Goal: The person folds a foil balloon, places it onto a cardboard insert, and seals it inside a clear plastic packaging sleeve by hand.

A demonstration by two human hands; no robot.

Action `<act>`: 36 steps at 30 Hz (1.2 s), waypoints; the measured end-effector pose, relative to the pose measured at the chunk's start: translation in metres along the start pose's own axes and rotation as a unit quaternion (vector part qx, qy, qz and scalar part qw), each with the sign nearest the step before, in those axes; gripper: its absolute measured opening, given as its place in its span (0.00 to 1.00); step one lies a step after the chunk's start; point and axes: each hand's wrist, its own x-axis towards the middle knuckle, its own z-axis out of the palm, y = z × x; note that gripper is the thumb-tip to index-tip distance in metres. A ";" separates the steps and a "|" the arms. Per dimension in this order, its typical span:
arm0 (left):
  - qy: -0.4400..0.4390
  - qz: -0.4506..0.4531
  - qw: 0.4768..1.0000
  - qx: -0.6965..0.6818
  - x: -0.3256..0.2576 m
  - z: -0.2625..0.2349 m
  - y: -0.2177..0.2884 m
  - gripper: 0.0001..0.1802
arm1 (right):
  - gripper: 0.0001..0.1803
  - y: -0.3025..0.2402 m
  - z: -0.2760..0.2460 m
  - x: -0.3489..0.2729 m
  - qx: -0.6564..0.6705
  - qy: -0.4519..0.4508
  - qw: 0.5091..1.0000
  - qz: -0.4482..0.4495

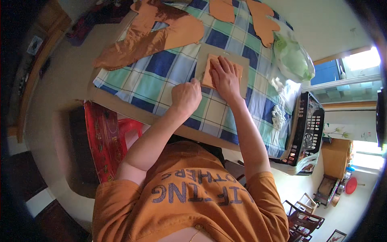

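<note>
My right hand (225,76) lies flat, fingers stretched out, on a folded sheet of shiny orange-copper foil (207,79). This foil rests on a beige card (217,50) on the checked tablecloth. Just left of the card's near corner, my left hand (186,97) is closed, thumb and forefinger together near the card's edge. Whatever is between those fingers is hidden. Beyond my hands, a large flat copper foil balloon (153,40) spreads across the far left of the table. Two more foil shapes, one in the middle (222,10) and one further right (262,22), lie at the far side.
A blue, green and white checked cloth (161,62) covers the table. On the right are a clear-and-green plastic bag (292,58), crumpled white material (278,117) and a black plastic basket (307,129). A red box (102,139) stands below the table's left edge.
</note>
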 end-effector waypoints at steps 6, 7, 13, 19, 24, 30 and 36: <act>0.008 0.011 1.000 -0.011 -0.006 -0.007 0.003 0.12 | 0.21 -0.001 -0.002 0.000 0.002 -0.012 1.000 0.007; 0.017 0.024 0.999 0.015 -0.006 -0.007 0.004 0.10 | 0.21 -0.001 -0.002 0.000 0.009 -0.016 1.000 0.009; 0.006 0.039 0.998 0.040 -0.006 0.005 0.000 0.08 | 0.22 0.001 -0.001 0.000 -0.001 -0.017 1.000 0.007; 0.039 0.055 0.998 0.021 -0.007 0.011 -0.003 0.08 | 0.22 0.000 -0.001 0.001 0.002 -0.022 1.000 0.010; 0.045 0.060 0.997 0.000 -0.007 0.013 -0.005 0.08 | 0.22 -0.003 -0.005 0.002 0.000 -0.033 0.999 0.013; 0.048 0.052 0.997 -0.019 -0.007 0.008 -0.003 0.09 | 0.22 -0.005 -0.009 0.001 -0.015 -0.041 0.999 -0.004; 0.052 0.059 0.997 -0.021 -0.008 0.008 -0.003 0.09 | 0.22 -0.003 -0.006 0.001 -0.001 -0.033 0.999 0.005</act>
